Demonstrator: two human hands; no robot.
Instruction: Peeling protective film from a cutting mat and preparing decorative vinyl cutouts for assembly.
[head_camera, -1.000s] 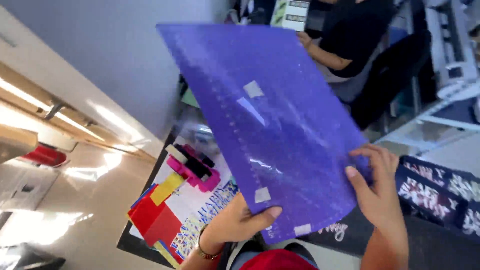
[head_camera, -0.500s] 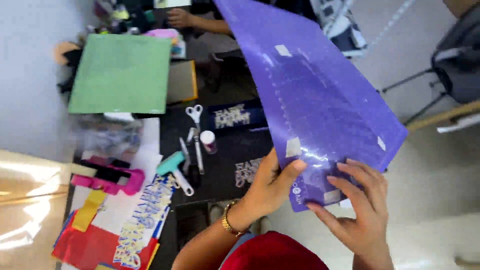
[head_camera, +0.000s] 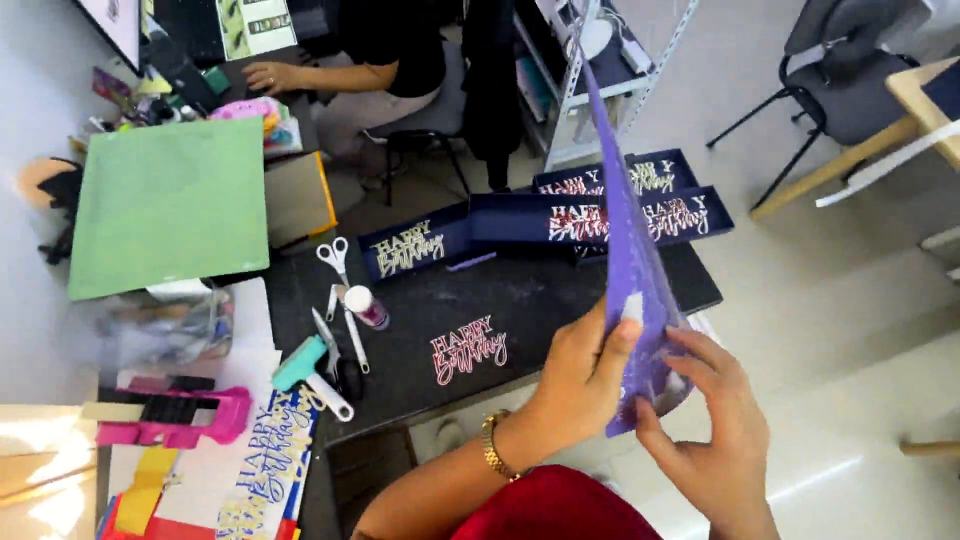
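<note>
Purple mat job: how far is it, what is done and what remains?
Done: one cut-out lettering lies on the black table. In hand: the left hand and right hand grip the purple mat at its lower edge, held edge-on. Left: white scraps are stuck to it.

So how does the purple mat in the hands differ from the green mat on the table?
The purple mat is held up nearly edge-on by the left hand and right hand; the green mat lies flat, untouched. The purple mat carries pale scraps; the green mat looks bare. Both are thin flat sheets.
</note>
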